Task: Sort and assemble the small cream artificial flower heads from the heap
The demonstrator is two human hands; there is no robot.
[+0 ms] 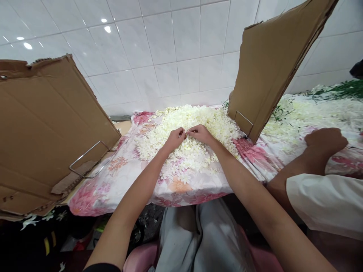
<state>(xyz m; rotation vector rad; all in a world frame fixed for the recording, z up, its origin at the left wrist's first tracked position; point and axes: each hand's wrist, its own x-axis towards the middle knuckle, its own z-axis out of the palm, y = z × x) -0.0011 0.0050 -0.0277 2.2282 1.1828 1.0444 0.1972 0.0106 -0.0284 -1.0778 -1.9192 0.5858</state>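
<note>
While the left hand [176, 137] and right hand [200, 133] pinch something white [186, 132], its axis is indistinct.

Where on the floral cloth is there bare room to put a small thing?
Front left, the cloth lies bare between the left cardboard panel and left forearm. The middle is crowded: white flower heap, left hand and right hand over it.

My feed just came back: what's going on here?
The left hand and right hand are close together over a heap of pale flowers, at something white too small to make out. The heap lies on a patterned cloth, between a left panel and a right panel of cardboard. Past the right panel, a co-worker's hand is by more flowers.
</note>
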